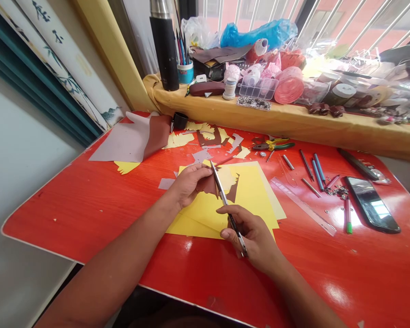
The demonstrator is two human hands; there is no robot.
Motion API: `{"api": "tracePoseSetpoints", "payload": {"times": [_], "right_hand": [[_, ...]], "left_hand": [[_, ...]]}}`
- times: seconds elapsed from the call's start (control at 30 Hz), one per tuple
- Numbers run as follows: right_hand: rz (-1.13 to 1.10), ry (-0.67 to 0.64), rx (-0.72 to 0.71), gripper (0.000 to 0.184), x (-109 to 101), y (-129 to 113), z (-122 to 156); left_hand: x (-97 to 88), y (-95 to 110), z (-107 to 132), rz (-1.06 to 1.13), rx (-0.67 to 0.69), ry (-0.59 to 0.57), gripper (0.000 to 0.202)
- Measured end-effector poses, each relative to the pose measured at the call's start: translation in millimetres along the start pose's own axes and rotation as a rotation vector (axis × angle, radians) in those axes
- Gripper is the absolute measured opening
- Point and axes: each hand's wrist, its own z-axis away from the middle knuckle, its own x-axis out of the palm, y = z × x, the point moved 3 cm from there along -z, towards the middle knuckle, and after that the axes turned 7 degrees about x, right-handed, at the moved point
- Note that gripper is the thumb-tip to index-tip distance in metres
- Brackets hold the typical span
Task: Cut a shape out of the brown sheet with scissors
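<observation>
Left hand (pixel 187 184): clamped on brown paper (pixel 209 186) | right hand (pixel 253 237): clamped on scissors (pixel 225 200), tips at paper | yellow card (pixel 251 200) beneath, on red bench (pixel 71 218)

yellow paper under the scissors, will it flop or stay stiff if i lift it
Probably light and somewhat floppy: the yellow paper looks thin and lies flat on the red table. It may slide easily when pushed, since that tabletop looks glossy. The yellow offcuts look thin too, so it will likely bend rather than stay rigid.

The right hand (pixel 254 239) holds scissors (pixel 223 198) to a brown sheet (pixel 208 186) in the left hand (pixel 187 184), over yellow card (pixel 249 200).
</observation>
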Motion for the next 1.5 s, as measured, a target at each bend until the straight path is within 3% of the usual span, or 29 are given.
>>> {"api": "tracePoseSetpoints", "payload": {"times": [0.27,0.6,1.33,1.5], "right_hand": [[-0.006,0.021,0.018,0.04,0,1,1],[-0.03,-0.033,0.045,0.054,0,-1,4],[0.016,-0.009,0.034,0.045,1,0,2],[0.022,0.009,0.041,0.045,1,1,2]], "left_hand": [[-0.8,-3,0,0.056,-0.018,0.015,0.023],[-0.6,0,0,0.054,-0.001,0.029,0.026],[3.1,5,2,-0.005,0.025,-0.017,0.027],[1.4,3,1,0.004,0.036,0.016,0.026]]}}
